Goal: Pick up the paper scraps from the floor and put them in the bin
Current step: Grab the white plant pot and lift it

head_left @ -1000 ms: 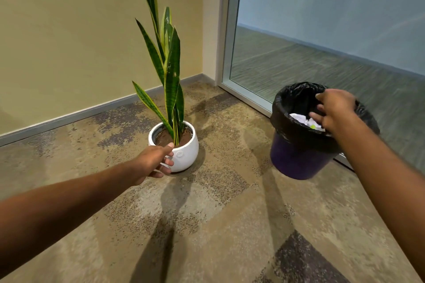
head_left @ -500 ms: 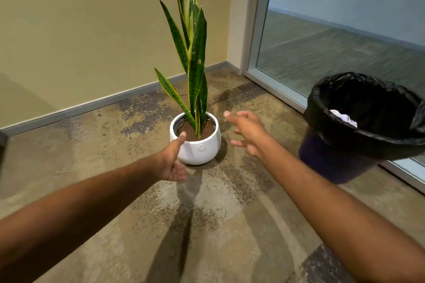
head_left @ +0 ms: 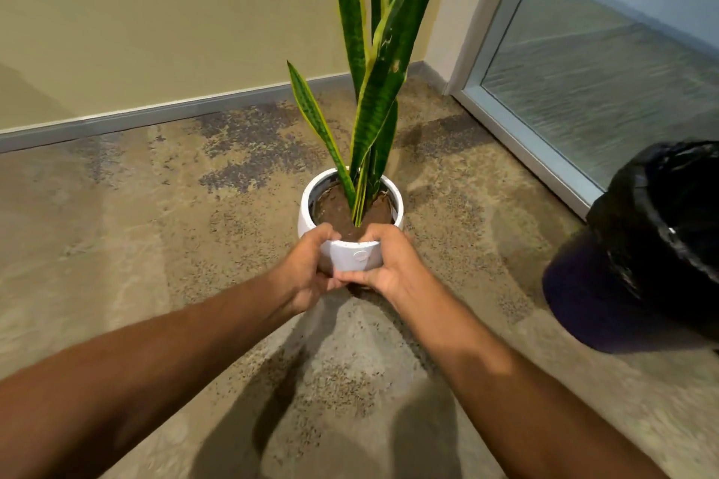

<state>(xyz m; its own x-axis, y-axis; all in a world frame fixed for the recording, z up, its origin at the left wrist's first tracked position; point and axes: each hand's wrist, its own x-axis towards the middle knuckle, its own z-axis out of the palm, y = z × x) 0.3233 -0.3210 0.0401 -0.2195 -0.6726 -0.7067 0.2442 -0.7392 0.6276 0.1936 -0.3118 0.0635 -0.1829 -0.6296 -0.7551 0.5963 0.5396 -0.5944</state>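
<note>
You're over a mottled tan carpet [head_left: 155,245] with darker grey patches, in a corner where a beige wall [head_left: 155,12] and its grey baseboard [head_left: 155,115] meet a glass panel [head_left: 603,70] in a pale frame [head_left: 517,136]. Your arms throw shadows on the carpet toward you.

The bin [head_left: 583,303] stands on the carpet at your right, near the frame and well apart from the pot. It is a dark purple tub with a crinkled black liner [head_left: 642,214] folded over its rim, blurred and cut by the picture's edge.

Your left hand [head_left: 311,268] and right hand [head_left: 389,268] both grip the near side of a round white pot [head_left: 356,257], fingers curled against its wall and meeting below it. A snake plant [head_left: 373,89] rises upright from the pot's brown soil [head_left: 334,210].
</note>
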